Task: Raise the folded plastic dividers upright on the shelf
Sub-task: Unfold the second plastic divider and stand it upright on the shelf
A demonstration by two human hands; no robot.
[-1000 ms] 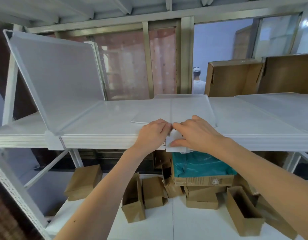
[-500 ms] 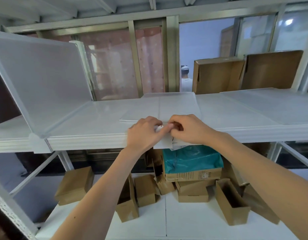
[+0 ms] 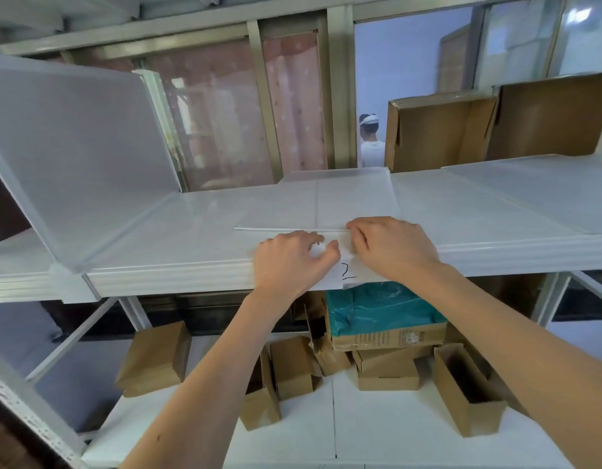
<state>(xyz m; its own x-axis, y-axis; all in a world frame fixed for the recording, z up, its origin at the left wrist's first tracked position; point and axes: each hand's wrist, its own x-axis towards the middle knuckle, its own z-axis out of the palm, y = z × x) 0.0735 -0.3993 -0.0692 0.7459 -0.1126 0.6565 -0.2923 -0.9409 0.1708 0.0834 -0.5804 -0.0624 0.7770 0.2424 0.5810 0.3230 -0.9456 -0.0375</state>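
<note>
A translucent white plastic divider (image 3: pixel 333 201) lies folded flat on the white shelf (image 3: pixel 177 265), in the middle. My left hand (image 3: pixel 289 262) and my right hand (image 3: pixel 391 245) rest at the shelf's front edge, fingers pinching the divider's white front tab (image 3: pixel 343 265), which hangs over the edge and bears a handwritten mark. My right fingertips touch the divider's near edge. On the left, another divider (image 3: pixel 69 154) stands raised, leaning to the left. A further flat divider (image 3: pixel 543 194) lies on the right.
Two open cardboard boxes (image 3: pixel 438 130) stand at the back right of the shelf. On the lower shelf sit several small cardboard boxes (image 3: pixel 154 358) and one with teal plastic (image 3: pixel 380 313). A person (image 3: pixel 370 140) stands beyond the window frame.
Both hands have shifted slightly up onto the shelf's front edge, and the tab now lies flatter with its mark showing. The camera has moved closer.
</note>
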